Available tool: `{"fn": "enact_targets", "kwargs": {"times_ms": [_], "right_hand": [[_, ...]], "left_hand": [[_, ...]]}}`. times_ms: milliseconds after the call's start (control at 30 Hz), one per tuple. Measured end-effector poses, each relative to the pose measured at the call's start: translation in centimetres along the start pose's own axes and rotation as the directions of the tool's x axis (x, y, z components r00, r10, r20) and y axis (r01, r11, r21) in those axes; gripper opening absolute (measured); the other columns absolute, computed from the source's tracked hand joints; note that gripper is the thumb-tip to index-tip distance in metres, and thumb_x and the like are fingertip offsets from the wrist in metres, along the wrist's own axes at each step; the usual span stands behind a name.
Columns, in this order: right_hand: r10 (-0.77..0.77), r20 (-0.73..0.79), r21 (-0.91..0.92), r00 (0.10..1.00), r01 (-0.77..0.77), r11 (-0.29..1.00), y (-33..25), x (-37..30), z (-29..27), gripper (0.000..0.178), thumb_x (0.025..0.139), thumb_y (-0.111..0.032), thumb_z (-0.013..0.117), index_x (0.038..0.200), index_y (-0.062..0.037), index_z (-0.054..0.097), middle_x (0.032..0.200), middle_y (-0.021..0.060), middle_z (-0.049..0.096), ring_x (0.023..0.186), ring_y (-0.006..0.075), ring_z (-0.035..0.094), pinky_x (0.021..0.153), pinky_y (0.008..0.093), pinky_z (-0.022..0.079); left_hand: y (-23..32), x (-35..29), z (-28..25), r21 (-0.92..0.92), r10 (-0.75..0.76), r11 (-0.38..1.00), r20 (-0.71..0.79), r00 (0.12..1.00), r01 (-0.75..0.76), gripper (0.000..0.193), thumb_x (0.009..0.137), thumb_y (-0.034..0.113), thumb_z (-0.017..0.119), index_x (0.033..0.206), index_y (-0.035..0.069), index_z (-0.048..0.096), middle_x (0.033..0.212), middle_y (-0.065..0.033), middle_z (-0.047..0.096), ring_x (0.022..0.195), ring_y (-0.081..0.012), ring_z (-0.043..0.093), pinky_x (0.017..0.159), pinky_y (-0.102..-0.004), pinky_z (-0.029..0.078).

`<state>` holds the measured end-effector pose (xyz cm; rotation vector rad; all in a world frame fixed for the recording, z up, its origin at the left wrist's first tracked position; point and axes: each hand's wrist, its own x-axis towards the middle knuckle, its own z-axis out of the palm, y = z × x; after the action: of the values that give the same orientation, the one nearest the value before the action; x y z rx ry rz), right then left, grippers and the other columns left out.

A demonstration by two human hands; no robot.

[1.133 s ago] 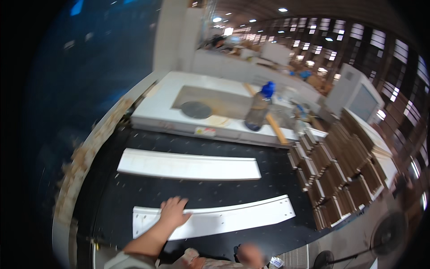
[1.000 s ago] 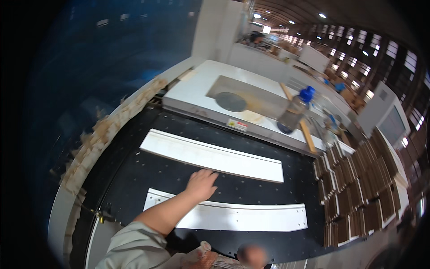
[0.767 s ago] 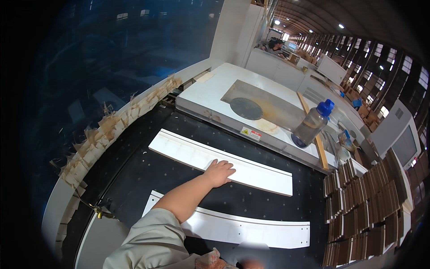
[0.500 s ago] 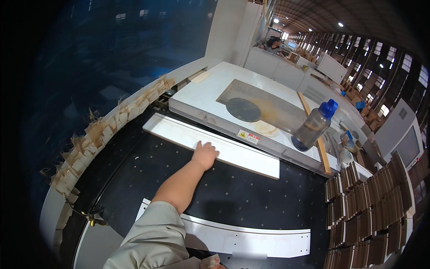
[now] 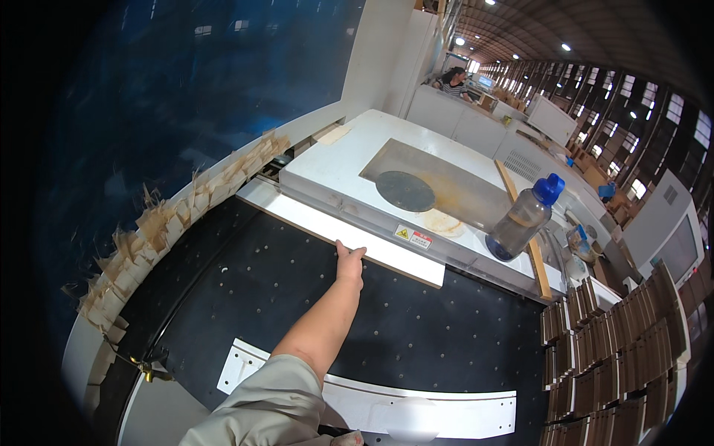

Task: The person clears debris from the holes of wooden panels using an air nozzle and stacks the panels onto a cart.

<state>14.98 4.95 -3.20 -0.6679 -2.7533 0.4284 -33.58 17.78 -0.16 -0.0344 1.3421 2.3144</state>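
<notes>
My left hand [image 5: 349, 264] reaches forward with thumb and a finger spread, pressing at the near edge of a long white board [image 5: 401, 262]. The board lies flat along the front of the white machine table [image 5: 327, 160], angled from far left to nearer right. Closer to me, a second white panel [image 5: 461, 412] with a curved edge and small holes lies flat; my left sleeve covers part of it. Only a small patch at the bottom edge may be my right hand [image 5: 348, 439]; its fingers cannot be made out.
The black work surface [image 5: 297, 297] is dotted with small studs. A bottle with a blue cap [image 5: 518, 219] and a wooden strip [image 5: 537, 264] rest on the machine table. Stacked brown-edged boards [image 5: 617, 357] stand at right. Ragged tape [image 5: 163, 215] lines the left edge. A person [image 5: 452, 83] sits far behind.
The long white board has slid away from me and slightly left, up against the machine table's front. My left hand has moved with it, from on top to its near edge.
</notes>
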Motion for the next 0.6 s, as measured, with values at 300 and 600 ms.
{"fn": "enact_targets", "kwargs": {"times_ms": [300, 600], "right_hand": [[0.0, -0.014, 0.026, 1.0, 0.0, 1.0, 0.0, -0.2, 0.5, 0.035, 0.084, -0.027, 0.052, 0.116, -0.0106, 0.054, 0.117, 0.0132, 0.052, 0.109, 0.0322, 0.048, 0.096, 0.0468, 0.035], [-0.015, -0.041, 0.093, 0.999, 0.019, 0.995, 0.1, -0.2, 0.5, 0.035, 0.086, -0.025, 0.05, 0.117, -0.01, 0.053, 0.118, 0.0139, 0.051, 0.11, 0.0328, 0.047, 0.095, 0.0467, 0.035]], "left_hand": [[-1.0, 1.2, -0.4, -0.072, 0.108, 0.992, 0.083, 0.991, -0.102, 0.094, 0.076, 0.005, 0.059, 0.145, 0.008, -0.004, 0.145, -0.0184, 0.023, 0.131, -0.0288, 0.026, 0.108, -0.0366, 0.018], [-2.0, 3.4, -2.3, 0.171, 0.111, 0.975, 0.179, 0.978, -0.142, 0.095, 0.076, 0.013, 0.063, 0.145, 0.009, -0.002, 0.151, -0.0149, 0.001, 0.138, -0.0299, 0.011, 0.109, -0.0392, 0.016]]}}
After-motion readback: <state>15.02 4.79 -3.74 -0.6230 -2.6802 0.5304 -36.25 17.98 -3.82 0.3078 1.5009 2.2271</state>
